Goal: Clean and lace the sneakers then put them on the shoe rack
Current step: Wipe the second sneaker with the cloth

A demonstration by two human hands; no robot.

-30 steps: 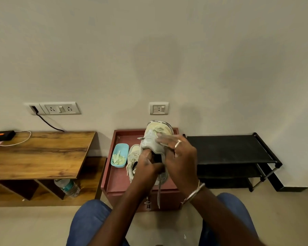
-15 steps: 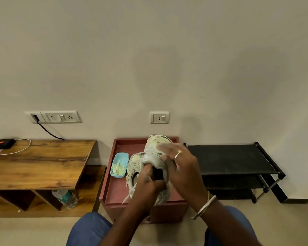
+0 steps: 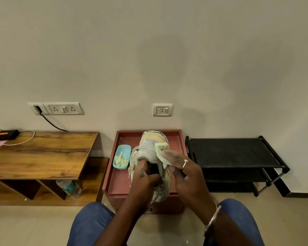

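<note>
On my feed, lower middle: a blue tub (image 3: pixel 122 157) sits on the red cabinet (image 3: pixel 117 178). Just right of it, the left hand (image 3: pixel 144 176) grips the sneaker (image 3: pixel 149 148) by its collar, above the cabinet. The right hand (image 3: pixel 185 173) presses a green wipe (image 3: pixel 161 150) flat-fingered on the sneaker, with the black shoe rack (image 3: pixel 235 153) at far right.

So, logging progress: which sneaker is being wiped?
The raised sneaker: left hand grips it, right hand presses a cloth on it; the other sneaker lies on the red table.
</note>
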